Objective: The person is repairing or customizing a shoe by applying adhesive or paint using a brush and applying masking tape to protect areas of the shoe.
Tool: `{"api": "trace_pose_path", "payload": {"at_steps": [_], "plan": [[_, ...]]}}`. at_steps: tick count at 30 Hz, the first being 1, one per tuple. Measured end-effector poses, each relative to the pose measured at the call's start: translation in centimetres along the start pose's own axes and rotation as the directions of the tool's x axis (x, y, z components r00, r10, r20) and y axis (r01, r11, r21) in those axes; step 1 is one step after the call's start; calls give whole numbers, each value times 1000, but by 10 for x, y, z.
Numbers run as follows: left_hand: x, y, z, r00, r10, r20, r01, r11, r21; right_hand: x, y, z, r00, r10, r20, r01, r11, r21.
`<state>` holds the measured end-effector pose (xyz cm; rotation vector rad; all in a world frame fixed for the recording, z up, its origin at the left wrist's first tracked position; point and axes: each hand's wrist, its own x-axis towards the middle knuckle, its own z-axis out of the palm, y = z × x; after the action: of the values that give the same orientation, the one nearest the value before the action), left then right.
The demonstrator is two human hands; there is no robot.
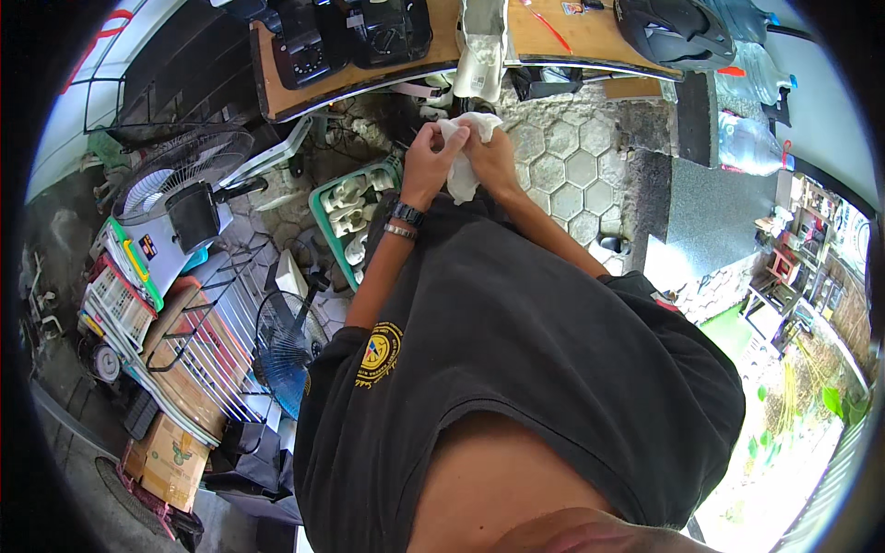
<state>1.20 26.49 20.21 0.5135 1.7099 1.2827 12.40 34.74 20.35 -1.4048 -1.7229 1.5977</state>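
Close together in front of my body, both hands grip a crumpled white sheet (463, 181), either cloth or thin plastic; I cannot tell which. My left hand (431, 164), with a dark watch and a bracelet at the wrist, pinches its upper left side. On the other side my right hand (494, 158) has its fingers closed round the top of it. The lower end hangs loose between the hands. Just beyond them a long cream-coloured casing (479, 69) juts over the edge of the wooden table (539, 37).
To the left of my forearm stands a green crate (324, 214) with several pale moulded pieces. Fans (189, 170), a wire rack (226, 341) and a cardboard box (171, 461) crowd the left. A black helmet (673, 32) and water bottles (751, 143) are at the far right.
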Motion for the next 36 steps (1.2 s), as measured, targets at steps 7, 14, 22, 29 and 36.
{"api": "trace_pose_path", "payload": {"at_steps": [7, 14, 22, 29, 36], "plan": [[35, -12, 6, 974, -117, -195, 85, 982, -167, 44, 7, -18, 988, 89, -128, -102, 990, -97], [75, -6, 55, 954, -281, -100, 238, 919, -316, 92, 7, -31, 982, 50, -185, -85, 979, -185], [162, -14, 56, 915, 67, -398, 68, 946, 317, 154, 26, -43, 970, 35, -241, -106, 952, -288], [192, -36, 49, 904, 133, -406, 88, 872, 481, 189, 51, -35, 953, 9, -304, -93, 960, -264], [185, -29, 52, 856, 344, -386, -75, 822, 565, 190, 56, -29, 928, 83, -364, -189, 945, -266]]}}
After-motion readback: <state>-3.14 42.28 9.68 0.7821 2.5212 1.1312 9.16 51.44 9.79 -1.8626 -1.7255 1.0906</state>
